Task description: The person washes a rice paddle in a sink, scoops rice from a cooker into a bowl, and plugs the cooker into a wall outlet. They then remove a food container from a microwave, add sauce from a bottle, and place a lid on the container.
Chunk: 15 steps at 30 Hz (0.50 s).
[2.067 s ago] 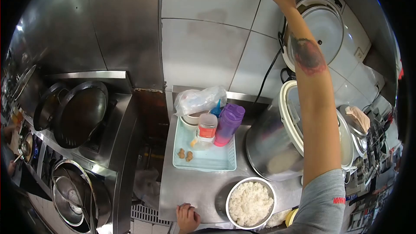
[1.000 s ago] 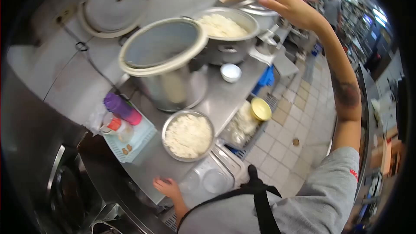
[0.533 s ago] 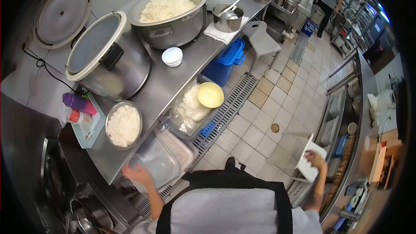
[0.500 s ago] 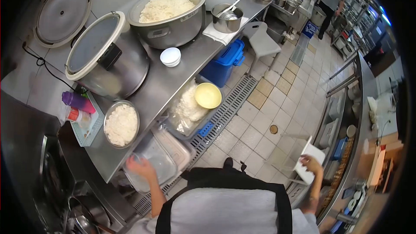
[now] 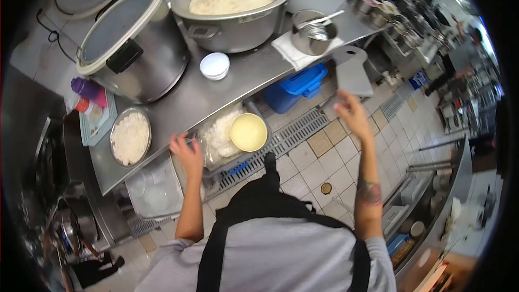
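Note:
My left hand (image 5: 187,153) is at the front edge of the steel counter (image 5: 178,109), beside a bin of white rice (image 5: 217,139) with a plastic bag in it; its fingers are spread and hold nothing. A yellow bowl (image 5: 248,132) sits on that rice. Out to the other side, my right hand (image 5: 354,114) hangs in the air over the tiled floor, empty with fingers apart. In this view it overlaps the area just below a grey plastic stool (image 5: 354,73). On the counter, an oval metal dish of rice (image 5: 131,138) lies left of my left hand.
Along the counter stand a lidded cooker (image 5: 146,59), a big pot (image 5: 232,30) of cooked rice, stacked white bowls (image 5: 214,67) and a steel pot (image 5: 311,40) on a cloth. A blue bin (image 5: 294,89) is below. Clear plastic containers (image 5: 157,189) sit lower left. A person (image 5: 457,59) stands far right.
I have moved forward along the counter. My left hand has come from above the plastic containers to the counter edge by the rice bin; my right hand has swung forward from the white chair.

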### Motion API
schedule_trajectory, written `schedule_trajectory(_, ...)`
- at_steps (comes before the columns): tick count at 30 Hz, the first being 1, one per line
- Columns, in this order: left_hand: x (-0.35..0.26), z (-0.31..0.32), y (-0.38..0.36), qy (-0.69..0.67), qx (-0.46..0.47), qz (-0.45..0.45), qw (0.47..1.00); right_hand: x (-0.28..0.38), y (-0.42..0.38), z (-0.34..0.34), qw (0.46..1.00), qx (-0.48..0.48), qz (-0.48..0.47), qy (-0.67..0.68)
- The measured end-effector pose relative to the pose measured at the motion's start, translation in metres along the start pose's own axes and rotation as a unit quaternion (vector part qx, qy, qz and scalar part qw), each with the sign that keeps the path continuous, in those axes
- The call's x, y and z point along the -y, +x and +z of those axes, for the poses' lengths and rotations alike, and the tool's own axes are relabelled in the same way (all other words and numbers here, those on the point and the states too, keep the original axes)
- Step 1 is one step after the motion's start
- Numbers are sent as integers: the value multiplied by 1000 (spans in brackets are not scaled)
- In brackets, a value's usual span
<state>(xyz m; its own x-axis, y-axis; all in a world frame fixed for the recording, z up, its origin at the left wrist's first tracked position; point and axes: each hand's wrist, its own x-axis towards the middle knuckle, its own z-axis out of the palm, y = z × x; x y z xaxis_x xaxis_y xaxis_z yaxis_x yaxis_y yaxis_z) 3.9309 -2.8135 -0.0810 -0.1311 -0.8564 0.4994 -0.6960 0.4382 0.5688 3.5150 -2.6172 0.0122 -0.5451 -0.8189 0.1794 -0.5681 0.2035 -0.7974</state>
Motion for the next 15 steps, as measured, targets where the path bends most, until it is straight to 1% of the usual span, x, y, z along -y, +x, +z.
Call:
schedule_trajectory(2,1,29,-13,23,20,-37,999,-14,64,-12,999,-22,36,29)
schedule_trajectory(3,1,43,-18,27,40,-61,997,-19,95,-19,993,-27,96,66)
schedule_trajectory(4,0,54,-26,32,40,-72,996,-25,123,-29,982,-36,155,98)
schedule_trajectory(5,-6,69,-32,22,68,-117,991,-40,153,-38,984,-31,149,92)
schedule_trajectory(6,-16,83,-36,9,96,-160,982,-60,181,-45,980,-51,164,96)
schedule_trajectory(7,-28,93,-35,3,88,-164,982,-78,210,-53,976,-72,176,102)
schedule_trajectory(9,-49,102,-23,23,89,-144,985,-98,258,-59,982,-83,148,87)
schedule_trajectory(10,-61,106,-12,19,76,-115,990,-105,279,-57,983,-99,136,75)
schedule_trajectory(11,-73,109,2,18,68,-115,991,-114,301,-55,984,-116,123,62)
schedule_trajectory(13,-92,116,30,14,55,-91,994,-151,350,-43,988,-126,80,37)
schedule_trajectory(15,-114,125,58,22,42,-102,994,-127,370,-42,975,-29,128,179)
